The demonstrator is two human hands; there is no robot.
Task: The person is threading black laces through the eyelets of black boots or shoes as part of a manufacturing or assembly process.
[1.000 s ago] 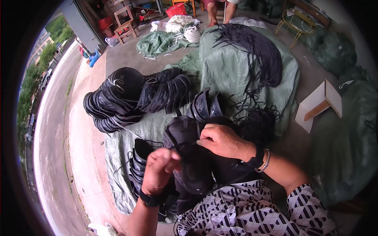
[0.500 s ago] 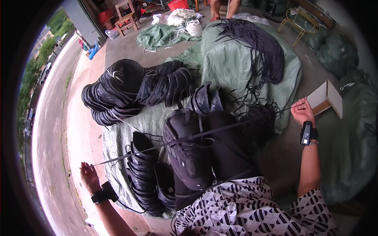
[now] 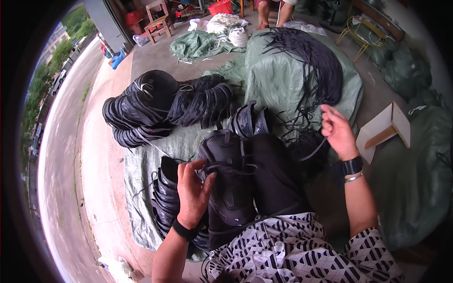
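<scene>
My left grip (image 3: 192, 191) covers part of the left edge of the black shoe upper (image 3: 229, 188), and it also hides some of the stacked uppers (image 3: 164, 195) behind it. Curled fingers conceal whatever lies inside my right grip (image 3: 338, 133); the grey lace (image 3: 314, 153) below it probably runs up between them. In the shaded tangle (image 3: 302, 140) beside my leg (image 3: 278, 179), single strands merge into black. The upper edge cuts off the person opposite (image 3: 284, 15) above the legs. Outside, the vehicle (image 3: 58, 82) is too small to make out.
</scene>
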